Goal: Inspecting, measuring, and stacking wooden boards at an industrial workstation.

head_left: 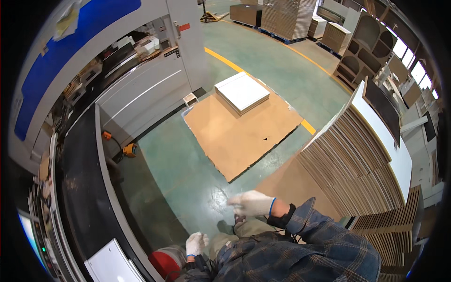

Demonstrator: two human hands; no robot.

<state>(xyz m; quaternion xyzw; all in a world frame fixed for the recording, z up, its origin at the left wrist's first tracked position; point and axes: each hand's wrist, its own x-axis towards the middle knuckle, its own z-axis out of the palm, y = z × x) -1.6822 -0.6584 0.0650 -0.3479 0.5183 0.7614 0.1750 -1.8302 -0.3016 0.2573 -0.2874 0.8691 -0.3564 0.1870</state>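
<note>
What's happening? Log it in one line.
left hand: looks empty; right hand: looks empty; white-topped stack: on brown sheet

Lower left of the frame, you have a white panel (112,264) lying flat, partly cut off; at right, a tall brown-edged board stack (364,162), white-topped; at upper centre, a smaller white-topped stack (242,91).

A woodworking-panel factory workshop, shown by the long grey-and-blue machine (145,101), tall stacks of cut panels (352,162), palletized boards (284,21) and yellow lane markings (225,61) on green-painted flooring (263,51).
</note>
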